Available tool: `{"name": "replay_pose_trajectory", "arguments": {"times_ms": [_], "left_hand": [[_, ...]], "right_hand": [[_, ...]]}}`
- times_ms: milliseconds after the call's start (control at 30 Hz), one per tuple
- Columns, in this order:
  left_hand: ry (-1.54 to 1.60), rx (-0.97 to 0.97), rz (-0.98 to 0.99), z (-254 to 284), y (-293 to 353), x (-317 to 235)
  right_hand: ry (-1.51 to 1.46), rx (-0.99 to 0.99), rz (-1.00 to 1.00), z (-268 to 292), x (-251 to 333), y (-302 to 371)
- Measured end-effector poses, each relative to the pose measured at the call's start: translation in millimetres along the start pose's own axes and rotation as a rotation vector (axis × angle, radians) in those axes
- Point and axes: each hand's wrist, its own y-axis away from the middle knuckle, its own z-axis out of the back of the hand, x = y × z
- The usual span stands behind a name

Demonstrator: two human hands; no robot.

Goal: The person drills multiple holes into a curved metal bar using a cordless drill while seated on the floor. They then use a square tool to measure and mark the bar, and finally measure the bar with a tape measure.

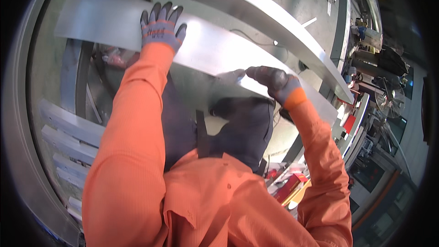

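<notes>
A long, flat silver metal bar (pixel 203 45) runs across in front of me, from the upper left down to the right. My left hand (pixel 161 29), in a grey glove with dark fingertips, lies flat on its left part with fingers spread. Further right, my right hand (pixel 273 81) is closed over the bar near its close edge, its gloved fingers curled and pointing left. Whatever those fingers may hold is hidden. A blurred dark reflection shows on the metal beside them.
Beyond the bar, a second long metal beam (pixel 256 7) curves across. Several pale slats (pixel 73 126) lie at the left, near a grey frame edge (pixel 18 123). A red box (pixel 291 187) and other items sit by my right elbow. A cluttered bench (pixel 366 96) stands at the right.
</notes>
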Motion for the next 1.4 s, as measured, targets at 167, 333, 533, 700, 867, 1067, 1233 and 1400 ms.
{"name": "replay_pose_trajectory", "arguments": {"times_ms": [167,333,533,700,867,1067,1233,1400], "left_hand": [[0.003,-0.01,0.02,3,-3,4],[-0.033,0.078,0.041,9,-3,-1],[-0.034,0.06,0.046,6,-4,-3],[-0.042,0.063,0.051,8,-3,-4],[-0.048,0.041,0.04,5,-3,-2],[-0.031,0.004,0.024,-1,-3,0],[-0.083,0.05,0.041,4,-2,-2],[-0.089,0.041,0.035,1,-2,-2]], "right_hand": [[0.108,-0.02,0.105,21,35,34],[-0.874,0.072,-0.001,37,-11,57],[-0.981,-0.049,-0.176,45,-49,73],[-0.91,-0.067,-0.252,36,-62,72],[-0.894,-0.101,-0.147,16,-83,61],[-0.714,0.006,-0.27,24,-78,53],[-0.853,-0.024,-0.294,25,-72,57],[-0.876,-0.016,-0.312,27,-67,58]]}}
